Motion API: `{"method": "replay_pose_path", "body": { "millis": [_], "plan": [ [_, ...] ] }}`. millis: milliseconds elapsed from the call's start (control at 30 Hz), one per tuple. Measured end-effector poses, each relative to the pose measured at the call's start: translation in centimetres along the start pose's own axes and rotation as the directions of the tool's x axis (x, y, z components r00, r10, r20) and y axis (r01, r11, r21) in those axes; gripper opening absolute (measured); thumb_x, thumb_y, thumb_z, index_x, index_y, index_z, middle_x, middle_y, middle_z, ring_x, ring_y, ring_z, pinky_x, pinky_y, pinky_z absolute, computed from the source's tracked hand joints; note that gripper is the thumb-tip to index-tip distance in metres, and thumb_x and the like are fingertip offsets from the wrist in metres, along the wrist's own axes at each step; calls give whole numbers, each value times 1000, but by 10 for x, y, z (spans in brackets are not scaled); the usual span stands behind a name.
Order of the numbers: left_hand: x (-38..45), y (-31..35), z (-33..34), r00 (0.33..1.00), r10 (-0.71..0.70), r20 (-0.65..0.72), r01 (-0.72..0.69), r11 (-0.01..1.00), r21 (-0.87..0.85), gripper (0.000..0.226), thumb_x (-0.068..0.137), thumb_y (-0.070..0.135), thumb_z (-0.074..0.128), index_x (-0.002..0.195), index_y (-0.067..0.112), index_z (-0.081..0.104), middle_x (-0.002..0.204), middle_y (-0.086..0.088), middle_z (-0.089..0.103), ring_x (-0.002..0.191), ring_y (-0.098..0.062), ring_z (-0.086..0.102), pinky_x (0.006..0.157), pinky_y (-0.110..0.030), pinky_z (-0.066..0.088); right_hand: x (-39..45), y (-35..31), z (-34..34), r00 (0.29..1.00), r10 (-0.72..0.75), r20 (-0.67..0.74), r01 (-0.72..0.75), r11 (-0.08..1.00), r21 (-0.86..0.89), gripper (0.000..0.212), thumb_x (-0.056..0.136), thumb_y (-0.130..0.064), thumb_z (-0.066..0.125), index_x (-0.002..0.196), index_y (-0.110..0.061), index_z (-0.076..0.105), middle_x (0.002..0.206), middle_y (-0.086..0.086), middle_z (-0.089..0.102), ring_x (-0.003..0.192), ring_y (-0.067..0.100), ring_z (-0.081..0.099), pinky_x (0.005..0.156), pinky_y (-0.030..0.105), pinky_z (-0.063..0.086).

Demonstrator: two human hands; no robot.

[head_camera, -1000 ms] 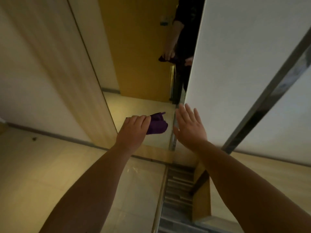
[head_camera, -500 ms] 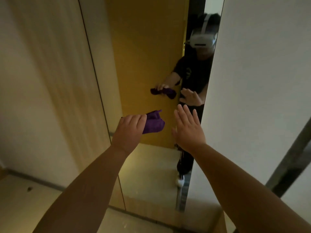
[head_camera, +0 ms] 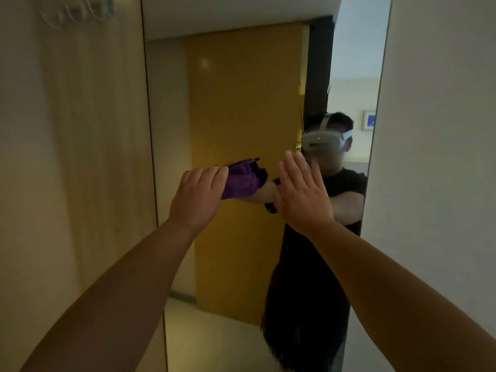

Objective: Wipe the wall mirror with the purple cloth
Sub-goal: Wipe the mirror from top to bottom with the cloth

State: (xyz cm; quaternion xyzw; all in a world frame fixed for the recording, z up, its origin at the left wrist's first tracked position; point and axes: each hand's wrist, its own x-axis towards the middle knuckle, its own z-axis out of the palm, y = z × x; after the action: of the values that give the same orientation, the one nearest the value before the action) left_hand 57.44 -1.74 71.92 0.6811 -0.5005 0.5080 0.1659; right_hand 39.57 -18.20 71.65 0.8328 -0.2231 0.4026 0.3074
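A: We're standing in front of the wall mirror [head_camera: 241, 108], both arms reaching out twd the glass. Left hand [head_camera: 200, 196] is gripping the purple cloth [head_camera: 243, 181] – fingers curled over the near edge, bunched fabric sticking out past the knuckles to the right

B: Is the cloth touching the glass?

A: Can't tell from our angle. It's sitting abt mid-height of the mirror, over the reflected yellow door [head_camera: 247, 143], just left of our right hand [head_camera: 302, 194]

B: And the right hand, what's it doing?

A: Holding nothing. Palm is facing the mirror, fingers straight and pointing up, close together, thumb out to the left side. Whether it's pressing on the glass we can't say either

B: What are we seeing in the reflection?

A: Ourselves – black t-shirt [head_camera: 346, 183], white headset [head_camera: 323, 140], arms coming fwd to meet ours. Behind that a pale room w/ a small framed picture [head_camera: 369, 120] on the far wall

B: And around the mirror?

A: Light wood-grain panel [head_camera: 75, 170] running down the left edge, plain white wall [head_camera: 440, 157] on the right. Blurry hooks [head_camera: 77, 12] up top on the panel, too smeared to make out more
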Motion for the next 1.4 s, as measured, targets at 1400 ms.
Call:
{"method": "replay_pose_path", "body": {
  "millis": [1400],
  "plan": [
    [261,-202,-12,961,66,-268,-88,994,-70,70,101,49,39,156,16,11,163,-8,13,150,-26,10,122,-46,9,195,-10,-23,956,82,-283,-149,963,-224,74,99,-58,15,154,-8,24,163,15,16,152,30,5,122,54,8]
  ]
}}
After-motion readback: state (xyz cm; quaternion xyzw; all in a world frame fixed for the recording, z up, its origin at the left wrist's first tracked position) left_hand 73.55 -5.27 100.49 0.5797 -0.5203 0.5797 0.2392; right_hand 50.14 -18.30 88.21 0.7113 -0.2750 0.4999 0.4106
